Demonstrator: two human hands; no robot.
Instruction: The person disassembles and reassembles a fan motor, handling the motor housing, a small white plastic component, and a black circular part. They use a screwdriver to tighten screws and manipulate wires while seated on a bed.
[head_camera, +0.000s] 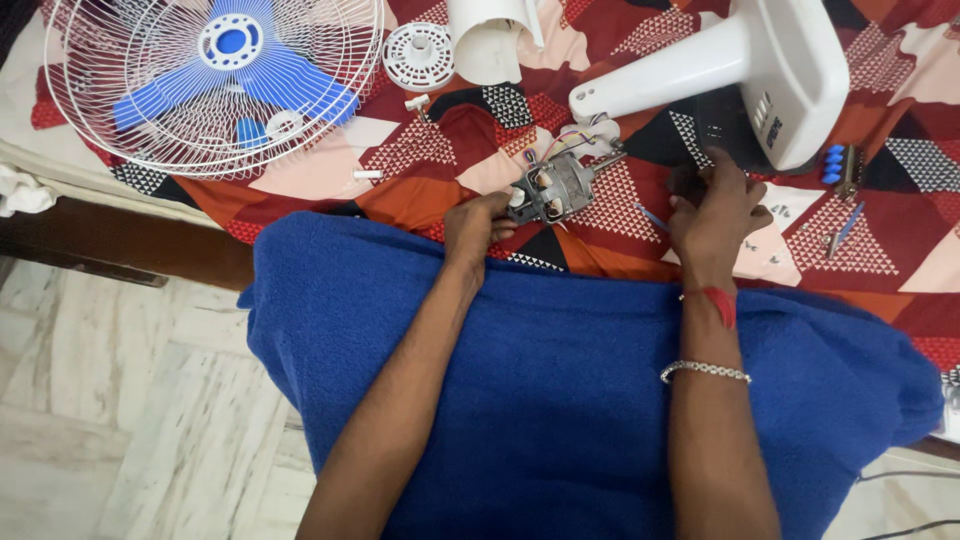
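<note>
The fan motor (553, 187), with coloured wires trailing from its far side, lies on the patterned bedspread (420, 190) near the middle, and the left hand (478, 225) has its grip closed on the motor's left end. The right hand (712, 205) rests just right of it, fingers curled down onto the cloth near a dark panel (722, 130); whether its grip holds anything cannot be made out. Far right, the white fan stand (740, 70) is cut off, far left lies the wire guard (215, 80) with its blue blade (235, 70), and a blue towel (560, 400) hides the lap.
</note>
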